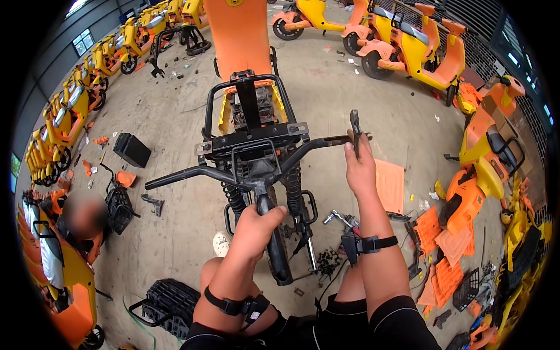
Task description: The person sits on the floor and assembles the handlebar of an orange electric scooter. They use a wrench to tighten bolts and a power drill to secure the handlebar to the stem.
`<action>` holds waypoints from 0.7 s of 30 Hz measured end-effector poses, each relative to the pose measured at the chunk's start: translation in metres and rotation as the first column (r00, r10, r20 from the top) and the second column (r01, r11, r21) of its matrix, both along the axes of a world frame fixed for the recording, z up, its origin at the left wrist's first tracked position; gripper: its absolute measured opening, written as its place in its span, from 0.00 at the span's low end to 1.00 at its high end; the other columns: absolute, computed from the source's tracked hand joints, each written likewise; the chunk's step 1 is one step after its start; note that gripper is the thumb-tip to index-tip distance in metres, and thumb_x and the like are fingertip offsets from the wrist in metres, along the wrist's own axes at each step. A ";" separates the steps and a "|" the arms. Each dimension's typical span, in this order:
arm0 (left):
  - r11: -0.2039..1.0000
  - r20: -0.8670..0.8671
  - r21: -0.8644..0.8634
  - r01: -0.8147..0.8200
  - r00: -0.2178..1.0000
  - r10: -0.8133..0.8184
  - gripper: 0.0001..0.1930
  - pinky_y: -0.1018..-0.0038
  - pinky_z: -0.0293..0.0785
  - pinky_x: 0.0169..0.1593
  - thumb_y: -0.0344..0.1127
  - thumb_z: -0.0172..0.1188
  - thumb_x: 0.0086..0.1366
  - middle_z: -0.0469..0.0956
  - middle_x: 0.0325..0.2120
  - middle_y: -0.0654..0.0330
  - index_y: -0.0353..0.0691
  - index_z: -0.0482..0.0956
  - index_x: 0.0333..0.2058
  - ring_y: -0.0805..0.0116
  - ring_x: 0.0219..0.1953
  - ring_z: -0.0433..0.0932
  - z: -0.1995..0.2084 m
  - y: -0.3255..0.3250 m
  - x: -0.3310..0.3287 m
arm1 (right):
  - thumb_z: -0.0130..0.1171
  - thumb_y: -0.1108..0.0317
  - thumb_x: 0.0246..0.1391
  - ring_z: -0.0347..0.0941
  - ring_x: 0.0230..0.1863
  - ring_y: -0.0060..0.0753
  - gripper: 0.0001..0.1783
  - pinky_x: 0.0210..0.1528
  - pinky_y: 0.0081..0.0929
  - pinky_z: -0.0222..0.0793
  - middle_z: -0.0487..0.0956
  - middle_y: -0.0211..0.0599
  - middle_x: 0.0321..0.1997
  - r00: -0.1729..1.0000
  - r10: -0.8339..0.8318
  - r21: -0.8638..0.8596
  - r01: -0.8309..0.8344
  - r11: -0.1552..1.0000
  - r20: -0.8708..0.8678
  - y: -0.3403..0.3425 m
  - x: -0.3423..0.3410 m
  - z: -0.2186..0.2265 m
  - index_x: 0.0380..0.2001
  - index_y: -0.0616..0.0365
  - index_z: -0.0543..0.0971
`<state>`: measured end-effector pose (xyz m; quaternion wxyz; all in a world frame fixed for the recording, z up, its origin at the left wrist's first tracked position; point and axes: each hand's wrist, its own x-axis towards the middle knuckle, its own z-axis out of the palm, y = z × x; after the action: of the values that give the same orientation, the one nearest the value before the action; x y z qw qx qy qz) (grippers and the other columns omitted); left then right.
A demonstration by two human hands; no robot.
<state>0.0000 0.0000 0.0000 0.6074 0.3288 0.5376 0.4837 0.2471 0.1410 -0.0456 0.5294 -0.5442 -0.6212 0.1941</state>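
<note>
A: ok so what's the black thing in front of the scooter frame point(249, 108)?

B: a handlebar point(256, 183), on the near side of the scooter frame. Plain black, wide, kinked upward on both sides of the clamp, with a thick tube stem point(279, 259) running down toward the person. Coil springs point(295, 189) of the scooter frame show around it

A: anything you can't make out?

B: yeah, a few bits. The middle of the stem is covered by a hand, and I can't tell if the handlebar rests on the scooter frame or is just held over it. The tangle inside the scooter frame is too dark to sort out

A: and the hands?

B: left hand point(261, 230) is wrapped round the stem just this side of the scooter frame, thumb over the top, other fingers mostly hidden. Right hand point(359, 157) is off to the right of the scooter frame, fingers closed on a dark slim piece point(354, 121) that sticks up by the handlebar's right end. No clue what that piece is, or whether those fingers touch the handlebar too
</note>
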 end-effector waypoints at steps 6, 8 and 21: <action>1.000 0.016 -0.026 -0.015 1.000 0.016 0.11 0.77 0.64 0.27 0.39 0.65 0.62 0.71 0.21 0.70 0.39 0.76 0.28 0.80 0.23 0.67 0.002 0.001 0.003 | 0.52 0.65 0.67 0.64 0.69 0.47 0.20 0.67 0.34 0.61 0.67 0.49 0.68 1.000 -0.002 0.028 0.003 1.000 -0.014 0.002 -0.002 0.003 0.59 0.61 0.74; 0.998 0.023 -0.039 -0.044 0.999 0.045 0.11 0.77 0.64 0.27 0.39 0.64 0.62 0.71 0.21 0.70 0.38 0.76 0.29 0.80 0.23 0.67 0.003 0.001 0.001 | 0.53 0.65 0.67 0.63 0.69 0.47 0.20 0.68 0.34 0.60 0.67 0.50 0.68 0.999 0.005 0.017 -0.004 1.000 -0.038 0.002 -0.008 0.005 0.59 0.61 0.75; 0.998 -0.099 -0.058 -0.023 0.995 0.017 0.16 0.73 0.68 0.28 0.42 0.65 0.59 0.76 0.24 0.64 0.31 0.79 0.33 0.76 0.25 0.71 -0.010 0.002 -0.006 | 0.50 0.67 0.68 0.61 0.70 0.47 0.21 0.70 0.35 0.56 0.65 0.52 0.68 1.000 0.017 0.033 -0.018 0.999 0.019 0.000 -0.007 -0.005 0.61 0.63 0.72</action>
<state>-0.0064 0.0024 -0.0102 0.5848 0.3284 0.5843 0.4569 0.2405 0.1407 -0.0507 0.5307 -0.5318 -0.6340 0.1832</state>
